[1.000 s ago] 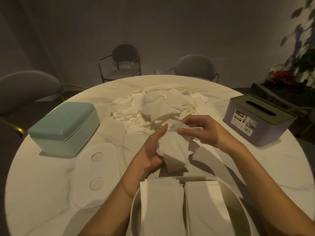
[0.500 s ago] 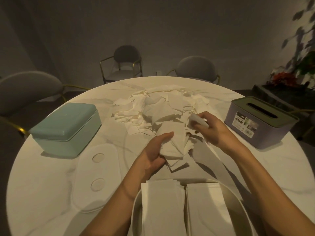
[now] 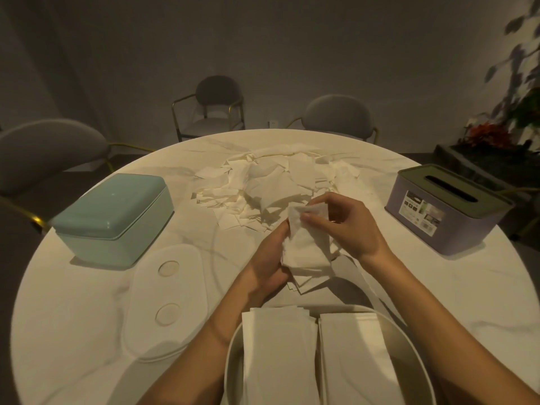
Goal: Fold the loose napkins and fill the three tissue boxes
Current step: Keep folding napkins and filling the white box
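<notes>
- Scanning from the left edge of the frame, I see the closed mint-green plastic tissue box (image 3: 112, 217) with its lid on; I judge it not yet filled, though I can't see inside.
- Just below and right of it lies a flat white oval lid (image 3: 168, 299) on the round white marble table (image 3: 73, 331).
- At centre, my left hand (image 3: 267, 266) cradles a small stack of white folded napkins (image 3: 306, 252), fingers curled round its left edge.
- Above sits the heap of loose white paper napkins (image 3: 271, 188), still large.
- My right hand (image 3: 347, 225) pinches one napkin's top corner between thumb and fingertips.
- Bottom centre, the open white oval tissue box (image 3: 233, 361) holds two folded stacks side by side.
- Far right stands the lilac slotted tissue box (image 3: 447, 214), closed.
- I judge we're mid-fold; next calls for creasing this sheet flat onto the stack, edges aligned.
</notes>
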### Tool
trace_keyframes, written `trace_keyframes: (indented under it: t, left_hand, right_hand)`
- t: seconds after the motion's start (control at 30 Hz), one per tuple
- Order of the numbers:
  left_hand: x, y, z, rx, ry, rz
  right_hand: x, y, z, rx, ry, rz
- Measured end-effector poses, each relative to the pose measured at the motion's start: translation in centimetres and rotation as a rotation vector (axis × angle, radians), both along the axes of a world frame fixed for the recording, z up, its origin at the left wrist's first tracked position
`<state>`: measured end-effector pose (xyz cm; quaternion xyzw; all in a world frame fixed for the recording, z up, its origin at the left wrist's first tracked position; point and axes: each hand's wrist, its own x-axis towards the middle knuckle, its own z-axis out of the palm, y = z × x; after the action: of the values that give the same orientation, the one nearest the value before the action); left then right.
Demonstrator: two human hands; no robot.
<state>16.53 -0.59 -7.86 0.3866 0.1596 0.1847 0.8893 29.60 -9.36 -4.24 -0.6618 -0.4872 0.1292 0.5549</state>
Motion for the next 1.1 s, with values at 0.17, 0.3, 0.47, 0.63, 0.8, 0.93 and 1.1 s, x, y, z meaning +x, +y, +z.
trace_keyframes:
  t: [0.17,0.3,0.47,0.63,0.8,0.93,1.1]
  left_hand:
    - [0.1,0.1,-0.1,-0.048,-0.076,-0.017]
    - [0.3,0.5,-0.5,-0.037,-0.039,-0.042]
    - [0.0,0.3,-0.2,-0.025,-0.008,-0.019]
    - [0.0,0.5,-0.3,-0.092,-0.036,0.027]
    - [0.1,0.5,-0.5,-0.134,-0.034,0.037]
    - [0.1,0.4,-0.3,-0.085,-0.003,0.028]
    - [0.0,-0.1,0.1,-0.036,0.015,0.009]
  right_hand:
    - [0.8,-0.4,-0.5,-0.113,-0.285,-0.095]
    - [1.3,-0.5,-0.4,-0.149,-0.320,-0.044]
    - [1.7,-0.6,-0.3,-0.160,-0.306,0.008]
    - [1.2,-0.8,0.1,-0.037,-0.354,-0.047]
    - [1.2,-0.7,-0.2,-0.072,-0.322,-0.038]
    - [1.4,-0.4,-0.6,-0.201,-0.325,0.020]
    - [1.3,-0.3,-0.7,-0.188,-0.282,0.006]
